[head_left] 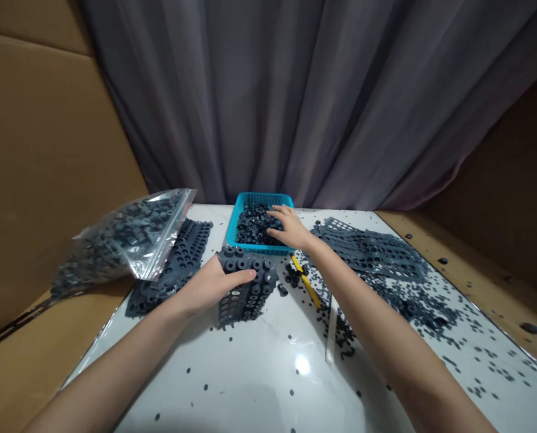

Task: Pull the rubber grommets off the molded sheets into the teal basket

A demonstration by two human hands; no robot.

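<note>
My left hand (214, 282) grips a dark grey rubber sheet (250, 282) studded with round, hollow moulded parts. Its thumb presses on the face, and the sheet is bent, with some holes where parts are gone. Over the blue plastic basket (231, 234) my right hand (288, 227) reaches, fingers spread apart. Below those fingers lies a heap of small black rubber parts (252, 225). Whether the fingertips touch the heap I cannot tell. Just in front of the basket is a yellow cutter-like tool (311, 288), beside several loose black parts (293, 275).
A zip bag (119, 240) full of dark pieces leans at left, near stacked rubber sheets (187, 252). Punched-out sheets (367, 249) lie at right among scattered black scraps (430, 313). A pale strip (332, 331) rests on the white table (250, 385). Cardboard (47, 150) and a grey curtain (250, 90) surround it.
</note>
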